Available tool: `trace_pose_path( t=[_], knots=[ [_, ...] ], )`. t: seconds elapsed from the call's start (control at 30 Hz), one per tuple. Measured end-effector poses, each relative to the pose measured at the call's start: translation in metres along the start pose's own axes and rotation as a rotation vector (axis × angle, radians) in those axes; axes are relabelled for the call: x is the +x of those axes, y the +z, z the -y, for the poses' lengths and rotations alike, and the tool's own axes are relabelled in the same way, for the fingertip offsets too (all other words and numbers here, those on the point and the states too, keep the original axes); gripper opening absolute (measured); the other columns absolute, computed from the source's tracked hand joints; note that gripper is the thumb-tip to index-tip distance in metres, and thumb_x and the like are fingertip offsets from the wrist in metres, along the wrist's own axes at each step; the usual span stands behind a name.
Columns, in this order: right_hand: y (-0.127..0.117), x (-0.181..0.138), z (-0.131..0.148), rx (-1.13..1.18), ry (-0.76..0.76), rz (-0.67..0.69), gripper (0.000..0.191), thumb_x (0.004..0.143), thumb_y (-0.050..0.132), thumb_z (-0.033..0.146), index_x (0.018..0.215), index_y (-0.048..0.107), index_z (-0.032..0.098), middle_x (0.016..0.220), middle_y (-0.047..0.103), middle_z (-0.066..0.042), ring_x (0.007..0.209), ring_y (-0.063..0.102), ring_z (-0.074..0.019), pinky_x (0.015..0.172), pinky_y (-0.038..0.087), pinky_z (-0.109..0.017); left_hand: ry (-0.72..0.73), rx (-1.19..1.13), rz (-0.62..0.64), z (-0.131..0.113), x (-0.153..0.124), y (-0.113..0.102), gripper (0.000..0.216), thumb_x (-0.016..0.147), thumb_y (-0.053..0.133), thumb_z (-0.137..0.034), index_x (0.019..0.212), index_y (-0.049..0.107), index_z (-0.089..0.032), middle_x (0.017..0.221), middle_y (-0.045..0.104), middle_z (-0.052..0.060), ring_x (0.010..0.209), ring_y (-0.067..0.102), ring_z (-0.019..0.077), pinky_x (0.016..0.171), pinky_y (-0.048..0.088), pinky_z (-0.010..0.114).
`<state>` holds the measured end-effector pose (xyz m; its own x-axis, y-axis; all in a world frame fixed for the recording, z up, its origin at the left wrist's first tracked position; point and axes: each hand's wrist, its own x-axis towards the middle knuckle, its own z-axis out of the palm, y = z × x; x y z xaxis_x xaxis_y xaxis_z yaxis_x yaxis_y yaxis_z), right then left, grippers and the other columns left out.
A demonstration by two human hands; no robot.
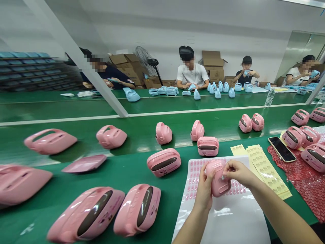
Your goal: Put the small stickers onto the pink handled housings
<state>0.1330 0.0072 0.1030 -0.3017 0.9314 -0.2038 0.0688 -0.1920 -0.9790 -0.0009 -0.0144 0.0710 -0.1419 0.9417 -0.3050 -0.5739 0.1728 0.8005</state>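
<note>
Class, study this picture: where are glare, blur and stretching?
Head view: glare marks the white sheet below the held case, which looks fairly crisp; head view: the blue stack at far left is smeared; head view: the left-edge case looks stretched sideways.

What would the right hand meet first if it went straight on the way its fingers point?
The right hand would most likely meet the pink case held in the left hand. Its fingertips already overlap the case in view; whether they touch is unclear.
</note>
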Motion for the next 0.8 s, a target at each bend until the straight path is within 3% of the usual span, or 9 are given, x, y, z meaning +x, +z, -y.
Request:
trace_pose_path(
  t=[0.3,0.47,0.57,0.7,0.8],
  knots=[
    [0.003,0.001,-0.006,-0.128,-0.069,-0.092,0.009,0.061,0.06,0.016,0.057,0.052,0.017,0.061,0.054,0.002,0.056,0.049,-0.0123,0.055,0.039,-0.026,-0.006,-0.024,-0.021,-0.001,-0.001,0.002,0.056,0.053,0.078,-0.037,0.103,0.055,-0.024,0.099,0.063,0.004,0.092,0.061,0.0227,0.079,0.048,0.032],
    [0.011,-0.004,-0.009,-0.338,-0.249,-0.23,0.011,0.063,0.058,0.014,0.057,0.051,0.018,0.067,0.045,0.002,0.059,0.046,-0.0116,0.058,0.041,-0.026,0.008,-0.002,-0.044,0.003,-0.002,0.002,0.056,0.056,0.077,-0.038,0.106,0.054,-0.025,0.106,0.061,0.006,0.097,0.06,0.0246,0.079,0.05,0.034],
    [0.014,-0.006,-0.012,-0.36,-0.345,-0.25,0.011,0.065,0.056,0.015,0.058,0.049,0.019,0.071,0.044,0.001,0.061,0.046,-0.0119,0.058,0.041,-0.026,0.061,0.049,-0.053,0.011,-0.002,0.0,0.067,0.051,0.081,-0.032,0.111,0.051,-0.026,0.111,0.059,0.007,0.1,0.058,0.0258,0.078,0.05,0.032],
    [-0.003,0.0,-0.018,-0.168,-0.34,-0.134,0.012,0.07,0.056,0.026,0.062,0.05,0.019,0.063,0.047,0.002,0.057,0.046,-0.0123,0.055,0.041,-0.026,0.097,0.084,-0.076,0.016,-0.002,-0.007,0.068,0.05,0.081,-0.029,0.112,0.052,-0.026,0.11,0.06,0.006,0.103,0.057,0.025,0.077,0.05,0.03],
    [-0.026,0.014,-0.027,-0.121,-0.395,-0.292,0.015,0.08,0.045,0.032,0.076,0.052,0.02,0.062,0.05,0.001,0.057,0.049,-0.0139,0.057,0.044,-0.028,0.032,0.054,-0.102,0.011,-0.001,-0.014,0.053,0.059,0.075,-0.031,0.109,0.056,-0.027,0.101,0.063,0.004,0.095,0.06,0.022,0.073,0.051,0.029]
  ],
)
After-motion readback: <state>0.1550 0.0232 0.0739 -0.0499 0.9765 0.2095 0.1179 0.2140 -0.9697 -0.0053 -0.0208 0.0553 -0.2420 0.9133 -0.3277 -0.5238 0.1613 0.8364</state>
